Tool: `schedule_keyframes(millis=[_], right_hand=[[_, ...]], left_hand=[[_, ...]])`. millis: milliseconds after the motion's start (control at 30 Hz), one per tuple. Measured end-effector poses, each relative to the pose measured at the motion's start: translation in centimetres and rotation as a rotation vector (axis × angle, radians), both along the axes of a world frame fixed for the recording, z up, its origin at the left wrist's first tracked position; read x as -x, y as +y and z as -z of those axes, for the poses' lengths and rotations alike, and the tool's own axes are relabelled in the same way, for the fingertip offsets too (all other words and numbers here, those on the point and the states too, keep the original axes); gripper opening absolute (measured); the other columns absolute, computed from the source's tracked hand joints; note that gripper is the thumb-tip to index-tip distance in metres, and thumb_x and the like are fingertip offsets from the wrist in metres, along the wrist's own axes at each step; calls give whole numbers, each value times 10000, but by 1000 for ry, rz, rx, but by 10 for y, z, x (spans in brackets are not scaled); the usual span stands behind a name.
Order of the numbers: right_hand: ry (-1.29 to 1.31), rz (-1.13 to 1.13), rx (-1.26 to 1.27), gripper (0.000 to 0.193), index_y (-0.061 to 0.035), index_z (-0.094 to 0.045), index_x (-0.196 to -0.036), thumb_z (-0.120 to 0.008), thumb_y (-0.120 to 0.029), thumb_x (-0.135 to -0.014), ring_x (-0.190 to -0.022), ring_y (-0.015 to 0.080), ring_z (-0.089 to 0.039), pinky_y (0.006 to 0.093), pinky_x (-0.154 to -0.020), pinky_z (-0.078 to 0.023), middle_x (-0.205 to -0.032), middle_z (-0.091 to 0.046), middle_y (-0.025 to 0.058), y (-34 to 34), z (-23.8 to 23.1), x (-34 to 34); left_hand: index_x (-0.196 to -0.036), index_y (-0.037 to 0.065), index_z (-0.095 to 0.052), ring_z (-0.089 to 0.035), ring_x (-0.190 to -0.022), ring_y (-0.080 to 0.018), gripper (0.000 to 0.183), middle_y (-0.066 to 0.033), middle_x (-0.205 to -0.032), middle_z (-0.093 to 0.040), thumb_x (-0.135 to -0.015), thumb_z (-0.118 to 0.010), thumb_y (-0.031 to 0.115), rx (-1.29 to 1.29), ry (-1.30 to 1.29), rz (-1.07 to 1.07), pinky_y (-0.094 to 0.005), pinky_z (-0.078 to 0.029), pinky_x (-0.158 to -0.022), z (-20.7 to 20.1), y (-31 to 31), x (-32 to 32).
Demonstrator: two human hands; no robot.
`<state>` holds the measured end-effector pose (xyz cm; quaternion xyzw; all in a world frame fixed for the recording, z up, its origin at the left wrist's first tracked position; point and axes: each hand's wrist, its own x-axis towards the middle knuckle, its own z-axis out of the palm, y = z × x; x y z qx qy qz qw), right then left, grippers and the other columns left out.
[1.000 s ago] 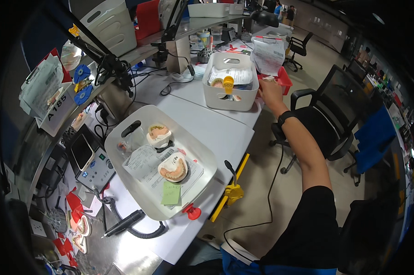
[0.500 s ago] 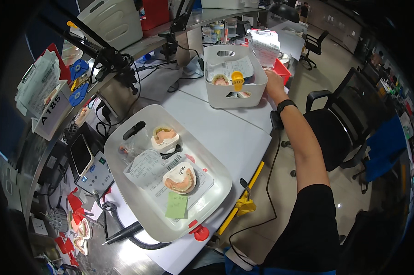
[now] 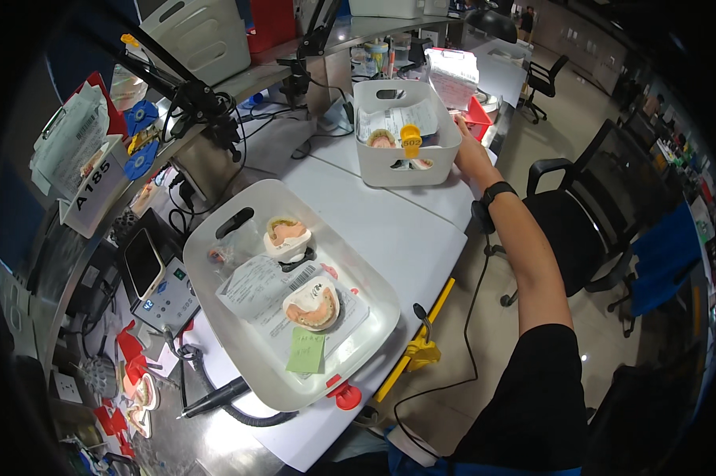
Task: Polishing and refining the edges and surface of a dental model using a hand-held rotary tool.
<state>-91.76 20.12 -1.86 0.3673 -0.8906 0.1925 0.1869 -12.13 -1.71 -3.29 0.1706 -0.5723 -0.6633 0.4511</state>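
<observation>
My right hand (image 3: 472, 154) reaches far forward, against the right side of a white plastic bin (image 3: 386, 175). One finger points up along the bin's wall; the other fingers are hidden, so I cannot tell if they grip it. A paper slip, a dental cast (image 3: 381, 139) and a yellow numbered tag (image 3: 410, 140) are in this bin. Nearer stands a larger white tray (image 3: 356, 349) with two plaster dental casts bearing pink material, one in front (image 3: 312, 305) and one behind (image 3: 287, 237). Printed slips, a clear bag and a green sticky note (image 3: 305, 351) lie there too. My left hand is out of view.
A red tray (image 3: 478, 119) stands just beyond my right hand. A black handpiece (image 3: 215, 398) lies by the near tray, beside a control box (image 3: 168, 298) carrying a phone. A yellow clamp (image 3: 423, 354) holds the table edge. Office chairs (image 3: 584, 208) stand at right.
My right hand has drawn back slightly from beside the red tray, toward me along the far bin's side. The view has shifted a little; the casts and trays otherwise look the same.
</observation>
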Motion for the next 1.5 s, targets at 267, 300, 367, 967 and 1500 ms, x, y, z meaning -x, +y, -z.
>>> schedule_keyframes(millis=[267,300,367,967,1500], right_hand=[[83,-9,264,377,-120,-580,-1255,-594,-125,-879,-1068,357,-639,408,-898,-514,-1356,-558,146,90,12,-82],[-34,16,333,322,-103,-621,-1204,-596,-123,-884,-1054,354,-647,380,-889,-511,-1276,-626,142,96,0,-115],[34,11,418,272,-66,-644,-1157,-574,-86,-895,-1003,304,-667,346,-863,-504,-1160,-686,132,119,-13,-176],[191,-1077,309,175,-25,-598,-979,-541,46,-830,-856,301,-658,460,-836,-500,-956,-649,142,35,-33,-615],[78,-1243,282,209,-6,-620,-959,-574,130,-808,-872,314,-636,434,-796,-511,-955,-652,152,-34,-4,-691]], left_hand=[[-1233,15,-484,-552,-1064,-248,353,-127,-1048,-550,-956,-536,227,-5,79,-2,-378,-429,-952,-3,12,-43],[-1234,15,-484,-551,-1066,-248,353,-127,-1049,-549,-956,-535,227,-10,92,-22,-378,-427,-954,-4,21,-56],[-1234,16,-484,-549,-1071,-248,352,-126,-1051,-547,-957,-533,227,-29,121,-54,-378,-425,-957,-3,42,-83],[-1148,-98,-614,-609,-1129,-369,244,-238,-1161,-627,-977,-535,56,118,252,508,-437,-482,-981,-149,155,-173],[-938,-51,-603,-590,-799,-296,104,-145,-892,-602,-838,-592,-26,-34,766,180,-371,-462,-634,-103,180,-222]])
